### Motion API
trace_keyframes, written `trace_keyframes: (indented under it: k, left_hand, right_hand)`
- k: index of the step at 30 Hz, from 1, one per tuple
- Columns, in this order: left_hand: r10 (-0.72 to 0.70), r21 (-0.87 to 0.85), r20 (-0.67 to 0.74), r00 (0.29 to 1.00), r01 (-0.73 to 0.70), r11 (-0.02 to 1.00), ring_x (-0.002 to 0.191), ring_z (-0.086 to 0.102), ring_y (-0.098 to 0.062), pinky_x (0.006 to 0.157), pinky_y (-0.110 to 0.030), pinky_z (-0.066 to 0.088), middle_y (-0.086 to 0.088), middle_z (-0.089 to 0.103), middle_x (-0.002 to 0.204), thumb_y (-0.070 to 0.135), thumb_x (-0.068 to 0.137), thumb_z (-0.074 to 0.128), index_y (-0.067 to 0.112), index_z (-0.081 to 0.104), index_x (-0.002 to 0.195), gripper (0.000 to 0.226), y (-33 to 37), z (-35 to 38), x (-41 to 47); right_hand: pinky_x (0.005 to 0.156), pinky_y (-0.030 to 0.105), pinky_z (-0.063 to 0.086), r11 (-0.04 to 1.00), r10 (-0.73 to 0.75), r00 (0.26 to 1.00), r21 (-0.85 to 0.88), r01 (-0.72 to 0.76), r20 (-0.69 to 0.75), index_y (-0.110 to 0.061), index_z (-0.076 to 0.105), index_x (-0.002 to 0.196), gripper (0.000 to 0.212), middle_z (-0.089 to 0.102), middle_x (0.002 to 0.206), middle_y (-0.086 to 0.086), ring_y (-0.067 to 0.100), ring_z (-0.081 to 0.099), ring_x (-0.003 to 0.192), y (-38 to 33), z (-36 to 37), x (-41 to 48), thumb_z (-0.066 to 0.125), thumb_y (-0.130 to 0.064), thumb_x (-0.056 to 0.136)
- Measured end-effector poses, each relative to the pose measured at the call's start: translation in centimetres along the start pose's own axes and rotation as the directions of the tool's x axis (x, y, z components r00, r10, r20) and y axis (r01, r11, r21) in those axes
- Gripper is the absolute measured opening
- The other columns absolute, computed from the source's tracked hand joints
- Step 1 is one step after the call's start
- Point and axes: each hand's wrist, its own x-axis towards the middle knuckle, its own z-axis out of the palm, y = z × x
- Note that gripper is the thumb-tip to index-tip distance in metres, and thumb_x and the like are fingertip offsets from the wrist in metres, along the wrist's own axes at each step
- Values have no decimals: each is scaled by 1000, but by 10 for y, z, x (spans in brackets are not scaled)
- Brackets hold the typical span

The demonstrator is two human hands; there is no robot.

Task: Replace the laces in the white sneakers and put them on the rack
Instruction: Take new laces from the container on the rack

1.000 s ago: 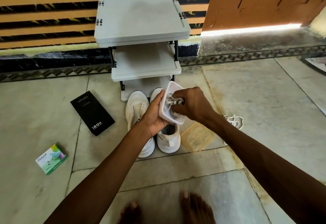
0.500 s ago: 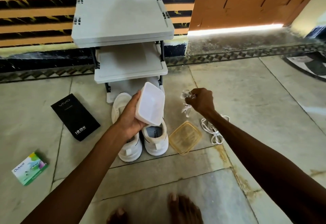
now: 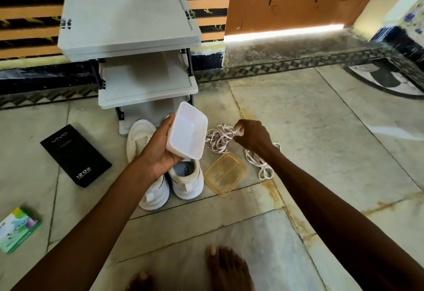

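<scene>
Left hand (image 3: 160,144) grips a white tub (image 3: 188,130), tipped so its open mouth shows nothing inside, above the toes of the white sneakers (image 3: 187,180). The right hand (image 3: 252,137) has its fingertips pinched on a strand of a loose tangle of laces (image 3: 219,138), just right of the tub and low over the floor; I cannot tell whether the tangle hangs or lies there.

The likeliest trouble is a knot. Lifting by one strand could draw the loops tight. A second bundle (image 3: 261,164) lies near the right wrist, close enough for the two sets to get mixed or dragged together. The amber lid (image 3: 224,172) lies flat between the sneakers and that bundle, where a trailing lace could catch it. The tub is held one-handed at a tilt and could slip onto the shoes.

The sneakers stand side by side on the floor just before the rack (image 3: 137,34), whose shelves hold nothing.
</scene>
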Motion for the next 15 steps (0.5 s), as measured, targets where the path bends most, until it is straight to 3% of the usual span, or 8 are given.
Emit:
trace_keyframes:
  k: [4, 6, 8, 10, 13, 15]
  left_hand:
    - [44, 28, -7, 999, -44, 999, 85, 70, -19, 74, -35, 58, -2, 73, 96, 47, 99, 44, 22, 59, 119, 36, 0, 8, -4]
    - [43, 25, -8, 999, -42, 999, 82, 70, -18, 69, -33, 58, -1, 72, 93, 47, 99, 44, 24, 60, 115, 33, -1, 11, -5]
    - [42, 30, 9, 999, -42, 999, 84, 68, -20, 66, -32, 58, -2, 72, 95, 48, 99, 43, 23, 59, 116, 34, -1, 15, -6]
    - [37, 38, 14, 999, -38, 999, 84, 68, -20, 65, -32, 58, -2, 72, 94, 47, 99, 42, 23, 59, 116, 34, -1, 19, -7]
    - [35, 33, 22, 999, -36, 999, 84, 69, -20, 67, -33, 58, -1, 72, 95, 47, 98, 44, 23, 58, 119, 35, -2, 26, -8]
    - [33, 21, 25, 999, -34, 999, 91, 68, -22, 70, -36, 58, -3, 71, 101, 48, 97, 45, 22, 56, 127, 40, -2, 29, -8]
  right_hand:
    - [98, 56, 41, 891, 179, 931, -454, -16, 319, -34, 33, 146, 104, 37, 142, 7, 36, 33, 131, 20, -11, -14, 90, -41, 59]
    - [98, 66, 39, 860, 254, 873, -511, -7, 416, -40, 17, 151, 126, 18, 153, 6, 41, 23, 137, 33, -9, -23, 94, -40, 51]
    - [100, 65, 41, 867, 255, 840, -498, 21, 479, -43, 11, 152, 134, 1, 158, 7, 47, 17, 140, 48, -3, -31, 96, -36, 49]
    - [100, 55, 46, 901, 193, 863, -432, 33, 468, -41, 16, 152, 126, 6, 156, 11, 47, 27, 135, 64, 5, -38, 94, -26, 54]
    - [82, 44, 57, 969, 80, 949, -246, -2, 306, -33, 42, 142, 80, 40, 140, 12, 37, 57, 111, 72, 15, -46, 80, -12, 74]
    - [78, 38, 55, 934, 6, 984, -351, 58, 180, -23, 58, 131, 54, 57, 124, 10, 31, 63, 102, 67, 17, -51, 71, -7, 81]
